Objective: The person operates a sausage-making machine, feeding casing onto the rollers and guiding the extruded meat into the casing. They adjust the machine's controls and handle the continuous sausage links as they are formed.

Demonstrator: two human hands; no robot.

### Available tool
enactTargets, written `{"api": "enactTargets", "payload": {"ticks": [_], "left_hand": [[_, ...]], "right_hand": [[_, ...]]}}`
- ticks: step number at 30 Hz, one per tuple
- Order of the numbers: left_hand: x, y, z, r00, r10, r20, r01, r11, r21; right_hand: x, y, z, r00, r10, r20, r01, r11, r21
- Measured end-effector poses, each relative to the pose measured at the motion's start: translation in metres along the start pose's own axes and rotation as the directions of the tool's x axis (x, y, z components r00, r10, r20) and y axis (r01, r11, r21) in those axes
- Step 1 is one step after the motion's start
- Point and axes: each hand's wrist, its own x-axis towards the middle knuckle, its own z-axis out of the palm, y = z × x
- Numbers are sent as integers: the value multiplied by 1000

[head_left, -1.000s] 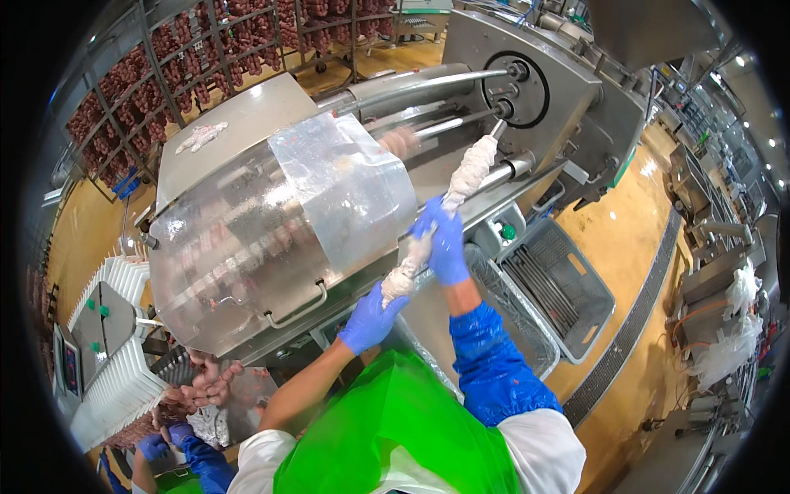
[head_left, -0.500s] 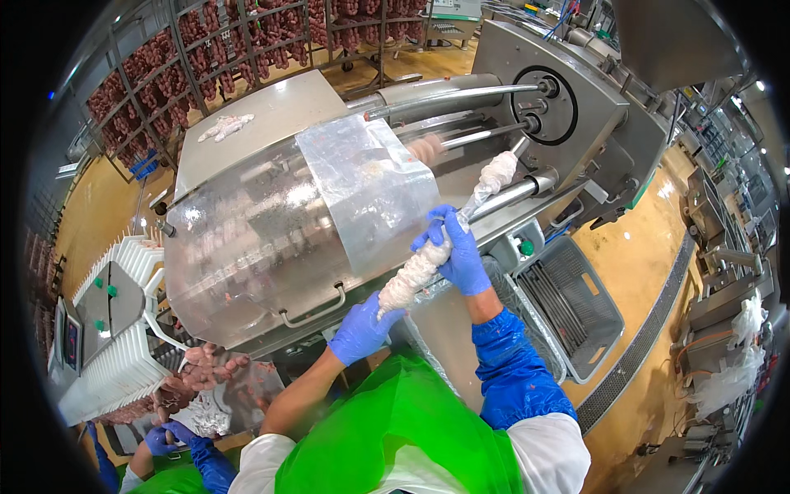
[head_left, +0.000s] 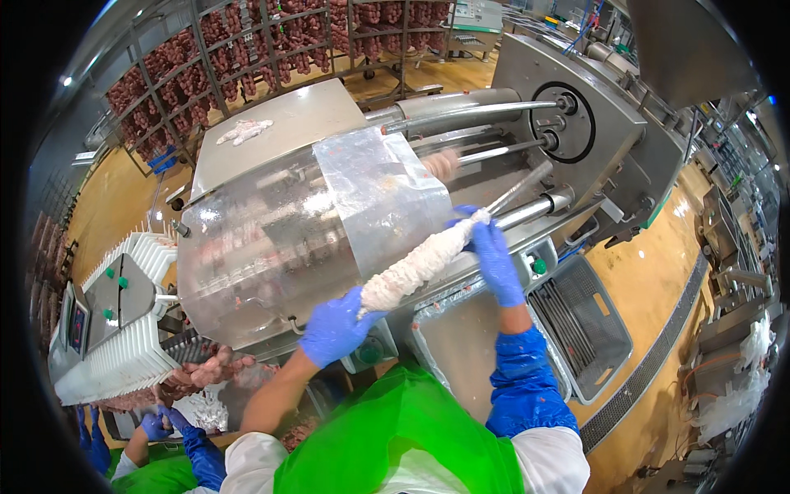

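My left hand (head_left: 336,328), in a blue glove, is closed round the lower left end of a long, whitish, rumpled casing (head_left: 415,265). My right hand (head_left: 492,257), also gloved, grips its upper right end where it meets a thin steel tube (head_left: 520,185). The casing lies diagonally over the front of a stainless steel machine (head_left: 632,160), beside its clear guard (head_left: 243,255) with a plastic sheet (head_left: 366,169) on it. Other rods (head_left: 481,155) and a round black seal ring show on the machine's end plate.
Sausage racks (head_left: 247,45) stand behind. A grey crate (head_left: 584,329) of rods sits beside a lined tub (head_left: 451,354). At left are a white-slatted device (head_left: 123,346) and linked sausages (head_left: 214,366); below them are a co-worker's gloved hands (head_left: 160,424). A drain grate (head_left: 658,337) runs along the floor at right.
My right hand has moved right and slid up the casing, which is now bunched along most of the length between my hands, leaving the steel tube's far part bare. The view has shifted.
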Motion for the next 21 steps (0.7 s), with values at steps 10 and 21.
{"api": "enactTargets", "payload": {"ticks": [10,21], "left_hand": [[21,-2,-104,964,264,22,-231,798,557],[38,-10,-151,962,178,-206,-31,824,566]], "right_hand": [[12,-88,-53,830,-409,379,293,-259,-920],[75,-84,76,808,-367,461,452,-115,-884]]}}
